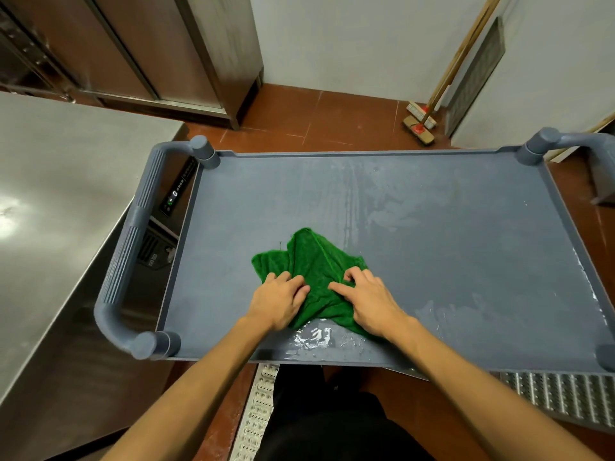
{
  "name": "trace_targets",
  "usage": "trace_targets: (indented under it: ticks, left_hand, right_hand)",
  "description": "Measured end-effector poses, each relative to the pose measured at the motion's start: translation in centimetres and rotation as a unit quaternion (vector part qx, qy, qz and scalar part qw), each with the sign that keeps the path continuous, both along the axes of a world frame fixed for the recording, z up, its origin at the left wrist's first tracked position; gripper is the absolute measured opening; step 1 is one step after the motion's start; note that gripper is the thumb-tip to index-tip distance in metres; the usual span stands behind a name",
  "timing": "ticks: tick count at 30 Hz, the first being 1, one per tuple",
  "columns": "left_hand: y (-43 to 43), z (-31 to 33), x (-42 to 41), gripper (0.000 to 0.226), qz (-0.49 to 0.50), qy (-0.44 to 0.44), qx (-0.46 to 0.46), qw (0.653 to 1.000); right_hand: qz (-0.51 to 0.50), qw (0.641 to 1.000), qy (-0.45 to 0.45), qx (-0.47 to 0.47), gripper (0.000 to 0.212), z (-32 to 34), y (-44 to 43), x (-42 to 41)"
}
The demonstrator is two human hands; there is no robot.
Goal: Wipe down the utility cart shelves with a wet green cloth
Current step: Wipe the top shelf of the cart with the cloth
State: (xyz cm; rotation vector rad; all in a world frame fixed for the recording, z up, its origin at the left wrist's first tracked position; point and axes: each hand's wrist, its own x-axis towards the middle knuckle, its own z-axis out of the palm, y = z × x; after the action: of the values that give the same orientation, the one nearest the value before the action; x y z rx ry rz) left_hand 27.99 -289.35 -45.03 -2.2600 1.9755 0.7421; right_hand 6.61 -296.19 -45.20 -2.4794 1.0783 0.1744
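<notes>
A crumpled green cloth (pixel 309 257) lies on the grey top shelf (pixel 432 247) of the utility cart, near its front edge. My left hand (pixel 278 302) grips the cloth's left side with curled fingers. My right hand (pixel 367 297) pinches the cloth's right side, fingers bent into the fabric. A puddle of water (pixel 314 339) shines just in front of the cloth. Wet streaks (pixel 376 201) cover the middle and right of the shelf.
The cart has grey handles at the left (pixel 129 244) and right (pixel 572 144). A steel counter (pixel 50 211) stands on the left. Steel cabinets (pixel 149 51) line the back. Brooms (pixel 421 121) lean in the far corner. A floor drain grate (pixel 562 400) runs under the cart's front.
</notes>
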Motion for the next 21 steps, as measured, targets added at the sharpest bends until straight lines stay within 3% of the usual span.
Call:
trace_targets:
  ticks: [12, 18, 21]
  left_hand:
    - [5.0, -0.1, -1.0, 0.038, 0.025, 0.044, 0.010, 0.999]
    - [6.4, 0.1, -1.3, 0.041, 0.012, 0.040, 0.008, 0.999]
    - [6.8, 0.6, -0.6, 0.041, 0.000, 0.080, 0.011, 0.997]
  right_hand:
    - [0.010, 0.998, -0.032, 0.055, 0.042, 0.0, 3.4, -1.9]
    - [0.040, 0.995, -0.041, 0.078, 0.042, 0.5, 4.5, -3.2]
    - [0.058, 0.990, -0.045, 0.117, 0.046, 1.0, 4.2, -4.0]
